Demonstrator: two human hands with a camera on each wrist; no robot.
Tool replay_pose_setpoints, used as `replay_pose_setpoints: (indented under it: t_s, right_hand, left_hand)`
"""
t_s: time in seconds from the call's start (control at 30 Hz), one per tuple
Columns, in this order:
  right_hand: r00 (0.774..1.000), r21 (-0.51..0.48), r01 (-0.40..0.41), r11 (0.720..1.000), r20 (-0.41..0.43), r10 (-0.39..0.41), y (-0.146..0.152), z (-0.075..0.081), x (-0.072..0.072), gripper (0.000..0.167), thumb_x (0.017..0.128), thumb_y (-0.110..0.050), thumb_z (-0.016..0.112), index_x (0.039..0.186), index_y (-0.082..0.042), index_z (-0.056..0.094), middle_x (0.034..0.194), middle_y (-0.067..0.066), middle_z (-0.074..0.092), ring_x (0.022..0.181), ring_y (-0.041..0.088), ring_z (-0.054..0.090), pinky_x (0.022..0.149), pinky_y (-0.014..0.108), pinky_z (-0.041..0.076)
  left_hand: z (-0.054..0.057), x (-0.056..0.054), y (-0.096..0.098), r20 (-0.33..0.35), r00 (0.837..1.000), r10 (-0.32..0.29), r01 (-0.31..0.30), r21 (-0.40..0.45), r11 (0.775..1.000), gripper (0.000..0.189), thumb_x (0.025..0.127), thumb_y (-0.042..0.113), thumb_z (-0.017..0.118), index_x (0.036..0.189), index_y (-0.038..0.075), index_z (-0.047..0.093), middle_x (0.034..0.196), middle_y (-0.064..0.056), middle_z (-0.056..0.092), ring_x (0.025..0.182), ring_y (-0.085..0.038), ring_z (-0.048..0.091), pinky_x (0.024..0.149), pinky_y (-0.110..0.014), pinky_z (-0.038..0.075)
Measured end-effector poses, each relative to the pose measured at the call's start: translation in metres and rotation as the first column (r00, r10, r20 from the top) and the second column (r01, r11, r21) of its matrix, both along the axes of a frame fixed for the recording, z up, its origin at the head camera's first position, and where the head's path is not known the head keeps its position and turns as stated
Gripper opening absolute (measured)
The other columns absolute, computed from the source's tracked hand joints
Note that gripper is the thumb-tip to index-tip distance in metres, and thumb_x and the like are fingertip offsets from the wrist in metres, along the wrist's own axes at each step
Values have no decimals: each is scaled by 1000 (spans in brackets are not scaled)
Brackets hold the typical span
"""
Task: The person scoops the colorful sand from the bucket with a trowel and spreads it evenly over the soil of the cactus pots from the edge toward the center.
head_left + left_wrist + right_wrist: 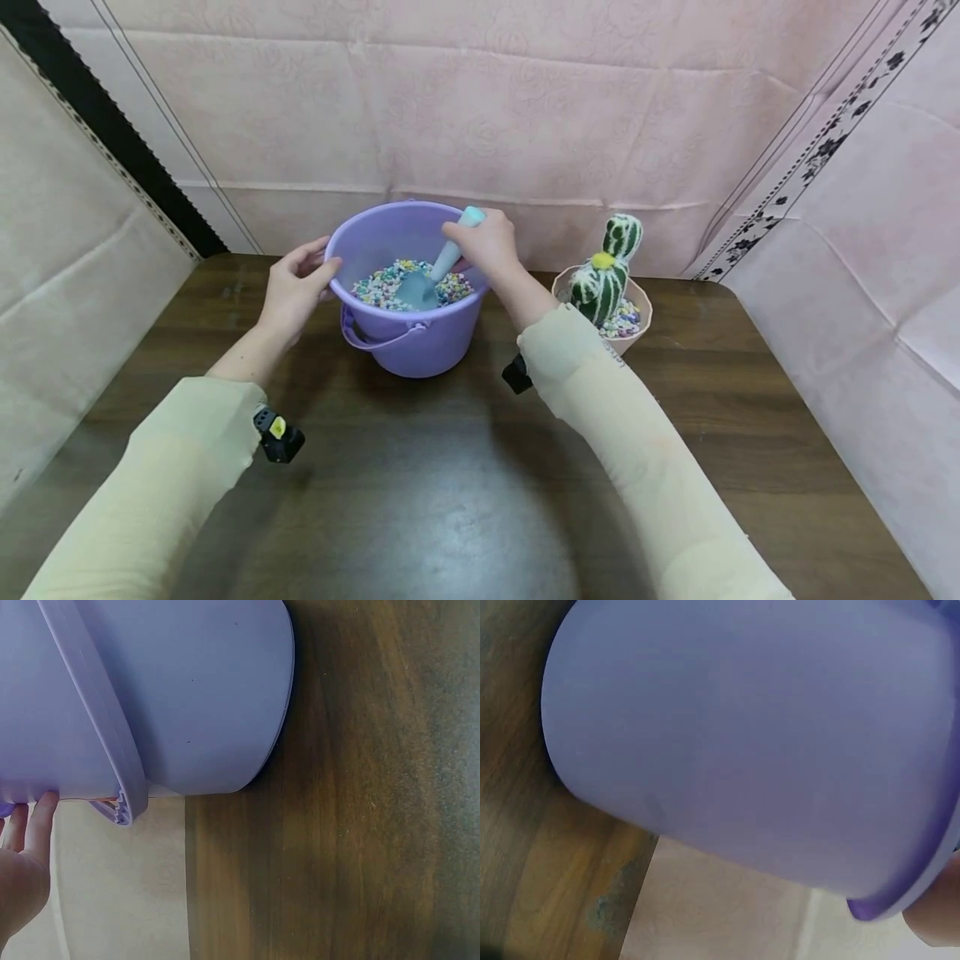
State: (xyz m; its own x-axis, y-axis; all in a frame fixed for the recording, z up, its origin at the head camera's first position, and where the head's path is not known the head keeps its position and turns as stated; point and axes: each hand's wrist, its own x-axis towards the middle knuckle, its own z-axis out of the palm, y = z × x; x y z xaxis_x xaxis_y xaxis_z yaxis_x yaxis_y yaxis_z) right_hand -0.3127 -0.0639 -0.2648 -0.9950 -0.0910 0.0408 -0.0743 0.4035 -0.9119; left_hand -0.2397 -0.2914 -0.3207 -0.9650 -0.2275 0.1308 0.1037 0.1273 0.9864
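Observation:
A lavender bucket point(427, 346) stands upright on the table, its handle point(378, 340) hanging down the front. Inside it lie small multicoloured pebbles point(378, 287). My right hand point(487, 246), over the bucket's right rim, grips the handle of a light blue scoop point(447, 260), whose blade dips into the pebbles. At the left rim my left hand point(292, 287) holds the bucket, thumb at the rim and fingers against the outer wall. The left wrist view shows those fingers point(39, 829) touching the wall. Most of the right hand is hidden behind the bucket in the right wrist view.
Right of the bucket, a knitted green-and-white cactus point(600, 287) with a yellow flower sits in a pale pot point(639, 312) holding similar pebbles point(621, 320). The wooden table point(420, 500) ends at a pale cloth backdrop point(480, 117) behind the bucket.

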Motion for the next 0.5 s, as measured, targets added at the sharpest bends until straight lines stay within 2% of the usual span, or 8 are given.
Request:
replay_pose_setpoints:
  t_s: [0.13, 0.23, 0.3, 0.43, 0.5]
  right_hand:
    - [999, -41, -13, 999, 30, 14, -4, 0, -1, 17, 82, -19, 63, 76, -8, 52, 65, 4, 60, 62, 28, 69, 60, 33, 60]
    - [998, -47, 21, 999, 55, -19, -6, 1, -2, 17, 82, -19, 63, 77, -9, 51, 67, 5, 59, 56, 24, 68, 58, 30, 59]
    - [996, -63, 44, 997, 77, -39, -7, 1, -3, 17, 82, -18, 63, 76, -9, 50, 67, 5, 58, 60, 27, 69, 60, 32, 59]
    - [990, -158, 69, 985, 136, -47, -10, 0, -5, 14, 82, -16, 62, 78, -9, 50, 69, 5, 58, 56, 27, 67, 66, 37, 60]
    - [986, -215, 79, 973, 163, -44, -12, -1, -5, 13, 82, -15, 61, 83, -8, 51, 73, 5, 57, 50, 22, 64, 67, 39, 60]
  left_hand:
    - [-1, -1, -1, -2, 1000, 1, -1, -6, 1000, 56, 91, 19, 60, 139, 1, 40, 94, 14, 56, 82, 1, 59, 67, -10, 54]
    - [-1, -2, -1, 6, 1000, -2, 2, -13, 1000, 56, 91, 20, 60, 140, 2, 40, 95, 14, 55, 83, 0, 59, 66, -10, 54]
    - [-1, -2, -1, 10, 1000, -4, 4, -5, 1000, 55, 91, 19, 60, 140, 2, 40, 96, 13, 55, 84, -1, 59, 67, -10, 54]
    - [0, -2, 0, 11, 1000, -11, 11, 15, 1000, 55, 91, 17, 59, 140, 2, 39, 96, 12, 55, 84, -2, 59, 67, -11, 54]
    - [1, -2, 1, 9, 1000, -17, 17, 19, 1000, 55, 91, 17, 59, 140, 1, 39, 97, 12, 55, 85, -2, 59, 67, -11, 54]
